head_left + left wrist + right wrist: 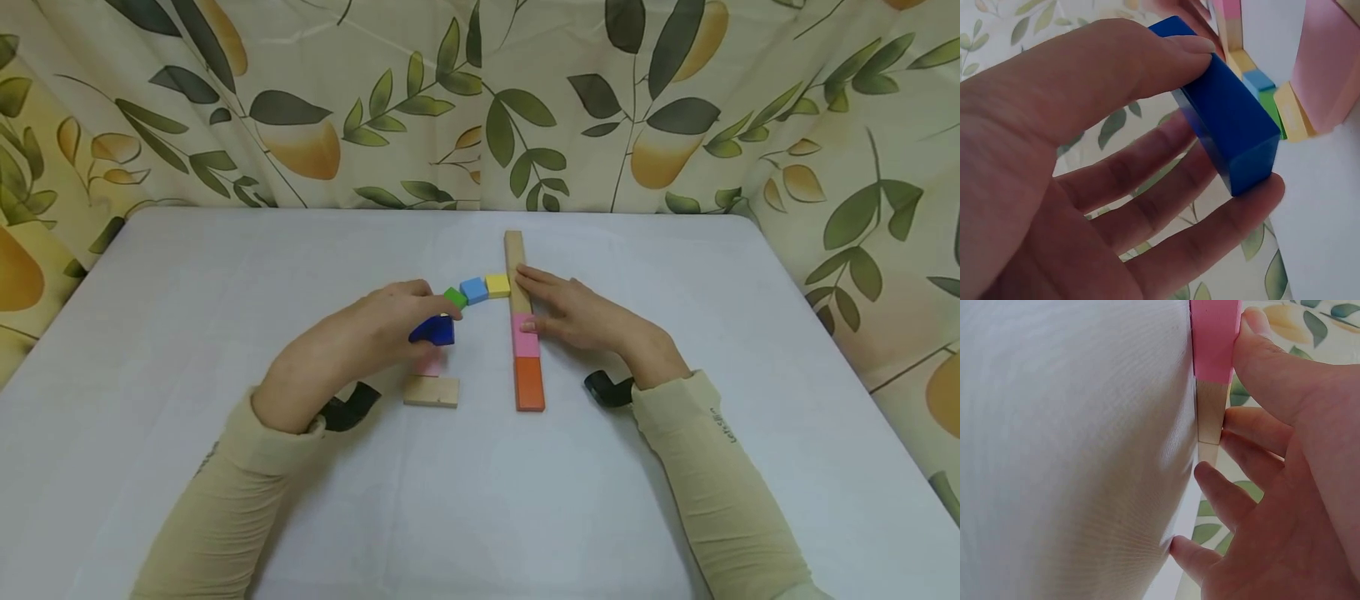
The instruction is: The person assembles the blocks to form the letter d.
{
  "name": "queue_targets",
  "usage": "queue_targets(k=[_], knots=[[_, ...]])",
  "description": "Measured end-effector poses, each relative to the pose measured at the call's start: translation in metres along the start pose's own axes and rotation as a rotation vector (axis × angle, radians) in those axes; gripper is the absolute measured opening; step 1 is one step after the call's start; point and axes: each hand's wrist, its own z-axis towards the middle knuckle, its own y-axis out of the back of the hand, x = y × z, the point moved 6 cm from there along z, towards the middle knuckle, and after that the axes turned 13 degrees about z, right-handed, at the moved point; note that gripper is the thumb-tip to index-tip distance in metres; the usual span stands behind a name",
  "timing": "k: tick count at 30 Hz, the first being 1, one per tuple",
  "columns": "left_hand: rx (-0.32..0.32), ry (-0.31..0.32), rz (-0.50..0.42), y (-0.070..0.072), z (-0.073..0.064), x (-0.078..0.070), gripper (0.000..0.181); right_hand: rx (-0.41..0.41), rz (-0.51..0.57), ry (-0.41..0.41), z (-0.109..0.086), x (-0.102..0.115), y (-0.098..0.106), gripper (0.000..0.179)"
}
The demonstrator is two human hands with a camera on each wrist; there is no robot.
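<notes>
My left hand holds a dark blue block between the thumb on top and a fingertip below, raised over the table. Under that hand lie a pink block and a plain wooden block. My right hand rests along a straight column of blocks, its fingers extended: plain wood at the far end, then pink, then orange nearest me. Its thumb touches the pink piece. From the column a yellow cube, a light blue cube and a green block curve toward my left hand.
The blocks lie on a white-covered table. Behind it hangs a curtain printed with leaves and fruit. A black wrist fitting sticks out by the left cuff, another black fitting by the right.
</notes>
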Motion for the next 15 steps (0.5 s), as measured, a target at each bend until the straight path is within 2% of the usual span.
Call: queue_targets(k=[4, 15], knots=[[0.021, -0.008, 0.008, -0.002, 0.002, -0.007, 0.05, 0.0, -0.002, -0.003, 0.0, 0.0, 0.0, 0.079], [-0.032, -0.097, 0.071, -0.005, 0.003, -0.027, 0.048, 0.002, 0.012, -0.015, -0.001, 0.0, 0.001, 0.079]])
